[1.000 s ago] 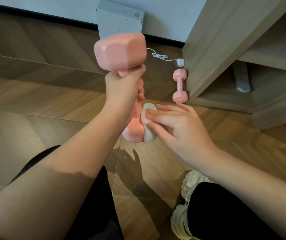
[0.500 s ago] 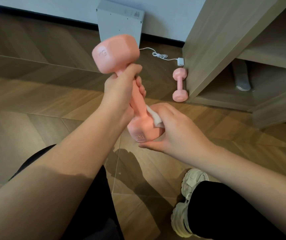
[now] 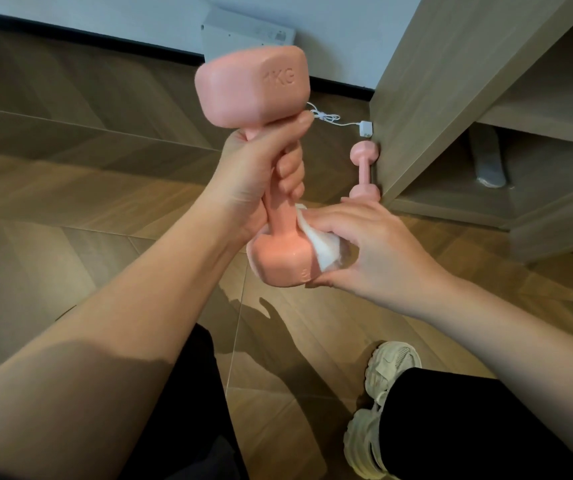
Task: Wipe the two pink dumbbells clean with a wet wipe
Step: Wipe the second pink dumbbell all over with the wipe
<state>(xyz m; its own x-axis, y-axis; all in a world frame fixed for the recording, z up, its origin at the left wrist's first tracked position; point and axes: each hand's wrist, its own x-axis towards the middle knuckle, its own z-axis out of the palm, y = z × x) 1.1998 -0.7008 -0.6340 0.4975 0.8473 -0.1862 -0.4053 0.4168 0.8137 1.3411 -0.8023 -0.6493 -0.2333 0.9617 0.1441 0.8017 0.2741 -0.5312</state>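
Left hand (image 3: 261,174) fisted on handle of held dumbbell (image 3: 271,168), long axis near upright, tilted to 1 o'clock; right hand (image 3: 358,251) pinching wet wipe (image 3: 323,251) against lower head. Second dumbbell (image 3: 364,171) on floor at 12 o'clock from right hand, nearer right, untouched

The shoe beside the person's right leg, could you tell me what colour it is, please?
Cream, off-white shoe, seen in the head view.

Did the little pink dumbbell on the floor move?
No. The floor dumbbell still lies against the wooden cabinet, just below the white plug.
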